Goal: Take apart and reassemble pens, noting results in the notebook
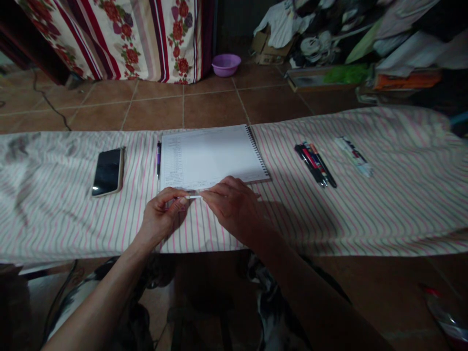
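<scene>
In front of the notebook's near edge, my left hand (166, 208) pinches one end of a thin white stick-like thing (195, 197). The other end is between the fingers of my right hand (234, 204), and only the short middle part shows, so its kind is unclear. Just beyond both hands lies a spiral notebook (215, 153), open flat at a mostly blank page with writing along its left and bottom edges. A purple and black pen (158, 160) lies along the notebook's left side.
A striped cloth (66, 214) covers the long low table. On it are a phone (108, 171) at left, several pens (315, 165) at right, and a clear packet (354, 156) farther right. On the tiled floor beyond stands a purple basin (226, 65), near a floral curtain (146, 39).
</scene>
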Demonstrator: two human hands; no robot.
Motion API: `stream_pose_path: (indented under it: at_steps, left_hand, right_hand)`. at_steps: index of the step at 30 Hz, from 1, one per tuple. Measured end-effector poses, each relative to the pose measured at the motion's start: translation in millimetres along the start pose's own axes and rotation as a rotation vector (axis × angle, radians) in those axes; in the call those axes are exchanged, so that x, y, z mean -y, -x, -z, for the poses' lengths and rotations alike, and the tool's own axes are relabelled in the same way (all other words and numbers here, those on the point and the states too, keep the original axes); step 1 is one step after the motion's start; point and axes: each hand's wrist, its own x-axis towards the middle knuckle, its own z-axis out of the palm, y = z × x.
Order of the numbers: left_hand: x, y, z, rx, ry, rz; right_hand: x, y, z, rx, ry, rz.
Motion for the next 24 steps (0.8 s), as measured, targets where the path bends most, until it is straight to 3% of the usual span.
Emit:
stream_pose_path:
  at_steps: [24]
  left_hand:
    - [2.2,-0.1,-1.1,0.002,-0.060,-0.028]
  right_hand:
    - [-1.6,-0.1,-1.0,-0.016,0.009,0.017]
